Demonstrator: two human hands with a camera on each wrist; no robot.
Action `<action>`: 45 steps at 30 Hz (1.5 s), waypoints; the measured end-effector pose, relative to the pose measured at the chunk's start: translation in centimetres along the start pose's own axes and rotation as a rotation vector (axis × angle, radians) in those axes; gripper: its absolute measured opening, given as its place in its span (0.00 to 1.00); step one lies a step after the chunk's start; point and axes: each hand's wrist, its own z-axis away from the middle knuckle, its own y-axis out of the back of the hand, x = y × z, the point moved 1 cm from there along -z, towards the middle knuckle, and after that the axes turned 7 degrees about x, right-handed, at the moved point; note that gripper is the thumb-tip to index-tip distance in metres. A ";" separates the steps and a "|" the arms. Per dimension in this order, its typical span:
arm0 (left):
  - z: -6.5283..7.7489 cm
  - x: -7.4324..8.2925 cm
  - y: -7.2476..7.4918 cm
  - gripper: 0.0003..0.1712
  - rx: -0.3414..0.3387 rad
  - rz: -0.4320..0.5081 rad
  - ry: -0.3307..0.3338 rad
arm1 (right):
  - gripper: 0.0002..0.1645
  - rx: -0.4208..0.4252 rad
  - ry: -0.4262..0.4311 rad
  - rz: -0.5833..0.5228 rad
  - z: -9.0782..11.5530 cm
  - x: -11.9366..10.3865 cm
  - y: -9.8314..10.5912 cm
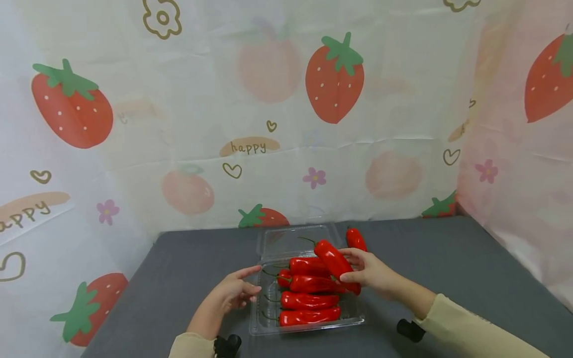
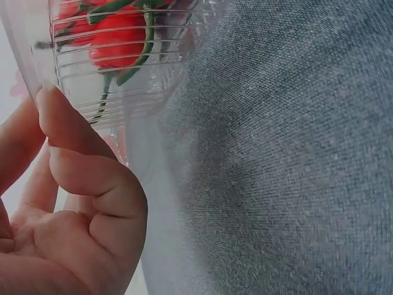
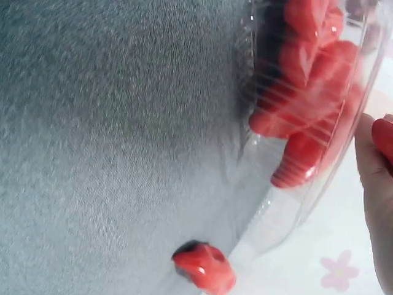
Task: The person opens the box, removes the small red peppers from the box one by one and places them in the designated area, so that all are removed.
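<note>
Over the right part of a clear plastic box [image 1: 309, 328], my right hand [image 1: 369, 271] grips a long red pepper [image 1: 329, 256] with a thin green stem, thumb in front and fingers behind. In the right wrist view only a bit of that pepper [image 3: 384, 138] shows. My left hand [image 1: 233, 291] is at the box's left side, index finger stretched to the rim and the other fingers loosely bent. The left wrist view has its fingertips [image 2: 52, 101] right at the ribbed box wall. Several red peppers [image 1: 309, 301] lie side by side inside, stems to the left.
The box's clear lid [image 1: 297, 238] is folded back behind it. Another red pepper [image 1: 355, 238] lies on the grey tabletop [image 1: 201, 253], behind my right hand. A printed cloth [image 1: 268, 184] hangs along the table's far edge and sides.
</note>
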 end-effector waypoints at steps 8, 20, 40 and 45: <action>0.1 0.0 0.0 0.36 -0.008 0.004 0.000 | 0.44 0.078 -0.015 0.028 0.4 -0.1 1.0; 0.0 -0.1 -0.1 0.36 -0.019 0.009 0.000 | 0.45 0.133 -0.011 0.026 1.0 -0.2 2.7; 0.1 -0.1 -0.1 0.36 -0.001 -0.007 0.009 | 0.43 0.223 -0.076 0.066 0.6 -0.7 4.7; 0.1 0.0 0.0 0.36 0.004 -0.017 0.013 | 0.42 0.271 -0.108 0.039 0.3 -0.5 4.9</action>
